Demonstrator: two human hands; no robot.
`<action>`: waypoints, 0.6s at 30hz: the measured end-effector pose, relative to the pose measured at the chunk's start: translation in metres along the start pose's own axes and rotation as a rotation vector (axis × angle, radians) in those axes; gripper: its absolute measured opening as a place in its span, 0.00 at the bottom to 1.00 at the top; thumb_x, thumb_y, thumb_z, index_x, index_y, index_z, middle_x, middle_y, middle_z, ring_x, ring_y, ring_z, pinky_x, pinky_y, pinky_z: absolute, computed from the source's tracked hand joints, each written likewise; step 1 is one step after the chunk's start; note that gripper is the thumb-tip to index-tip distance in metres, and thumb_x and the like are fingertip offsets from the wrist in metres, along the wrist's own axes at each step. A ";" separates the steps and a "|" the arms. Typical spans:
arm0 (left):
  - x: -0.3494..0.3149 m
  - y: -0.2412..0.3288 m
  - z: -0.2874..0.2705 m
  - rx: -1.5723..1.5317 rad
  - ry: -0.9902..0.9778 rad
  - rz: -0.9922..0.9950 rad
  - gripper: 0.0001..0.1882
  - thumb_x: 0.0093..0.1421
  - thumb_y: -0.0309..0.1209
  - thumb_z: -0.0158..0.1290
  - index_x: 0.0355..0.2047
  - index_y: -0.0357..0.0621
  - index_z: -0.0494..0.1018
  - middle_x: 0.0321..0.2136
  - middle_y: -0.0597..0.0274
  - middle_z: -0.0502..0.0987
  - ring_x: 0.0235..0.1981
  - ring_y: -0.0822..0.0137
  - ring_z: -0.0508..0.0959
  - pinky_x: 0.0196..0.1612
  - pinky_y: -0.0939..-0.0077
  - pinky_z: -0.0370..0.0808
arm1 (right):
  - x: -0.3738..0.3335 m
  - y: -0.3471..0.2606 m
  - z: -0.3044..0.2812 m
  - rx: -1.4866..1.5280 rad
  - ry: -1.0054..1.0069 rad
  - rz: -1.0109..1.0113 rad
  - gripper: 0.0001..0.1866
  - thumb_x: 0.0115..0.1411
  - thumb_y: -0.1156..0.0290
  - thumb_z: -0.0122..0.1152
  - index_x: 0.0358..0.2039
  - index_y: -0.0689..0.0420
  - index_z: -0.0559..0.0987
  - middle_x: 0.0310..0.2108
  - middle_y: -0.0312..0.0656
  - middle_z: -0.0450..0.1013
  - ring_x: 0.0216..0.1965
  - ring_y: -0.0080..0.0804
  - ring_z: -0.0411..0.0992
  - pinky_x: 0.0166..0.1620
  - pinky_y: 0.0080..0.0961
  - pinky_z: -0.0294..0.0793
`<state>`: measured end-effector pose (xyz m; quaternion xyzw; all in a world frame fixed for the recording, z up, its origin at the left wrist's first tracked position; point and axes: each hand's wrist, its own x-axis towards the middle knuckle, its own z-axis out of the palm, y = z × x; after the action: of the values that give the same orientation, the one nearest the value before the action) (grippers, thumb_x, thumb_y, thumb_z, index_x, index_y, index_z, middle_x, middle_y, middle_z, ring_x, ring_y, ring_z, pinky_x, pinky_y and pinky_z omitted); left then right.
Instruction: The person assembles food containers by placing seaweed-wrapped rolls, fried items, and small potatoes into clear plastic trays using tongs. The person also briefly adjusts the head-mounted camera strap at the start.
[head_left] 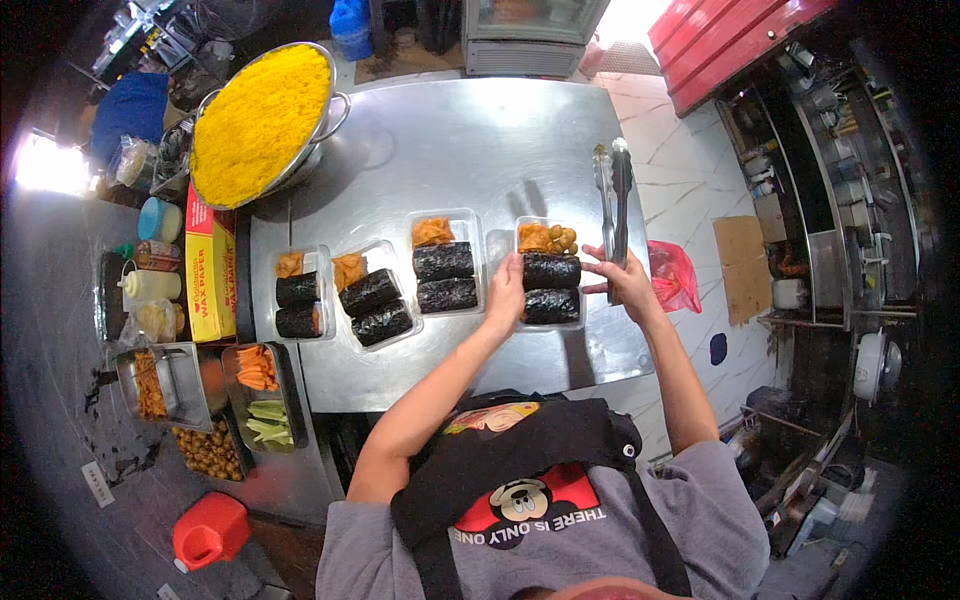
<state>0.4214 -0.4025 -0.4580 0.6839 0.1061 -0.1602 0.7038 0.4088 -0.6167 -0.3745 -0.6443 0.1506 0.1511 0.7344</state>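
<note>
Hands (507, 288) (632, 284) over metal table (420, 140), tiled floor (690, 205).

Comm. kitchen, prob.: s/s prep tbl (430, 150), lg. bowl (321, 133), cut veg (257, 369)

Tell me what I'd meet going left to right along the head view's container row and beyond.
Leftmost clear plastic container of black rolls, slanted clear plastic container, third clear plastic container, fourth clear plastic container, long metal tongs, pink plastic bag.
</note>
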 end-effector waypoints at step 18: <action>-0.005 0.076 -0.130 1.287 0.607 0.252 0.14 0.60 0.36 0.53 0.37 0.36 0.76 0.37 0.50 0.73 0.39 0.52 0.75 0.40 0.60 0.75 | 0.035 0.023 -0.010 -0.281 0.203 -0.162 0.17 0.60 0.75 0.54 0.49 0.61 0.66 0.51 0.47 0.70 0.49 0.34 0.71 0.48 0.28 0.74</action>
<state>0.4538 -0.2715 -0.3906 0.9843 0.1019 0.0883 0.1143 0.4310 -0.6227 -0.4112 -0.7625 0.1488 0.0454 0.6280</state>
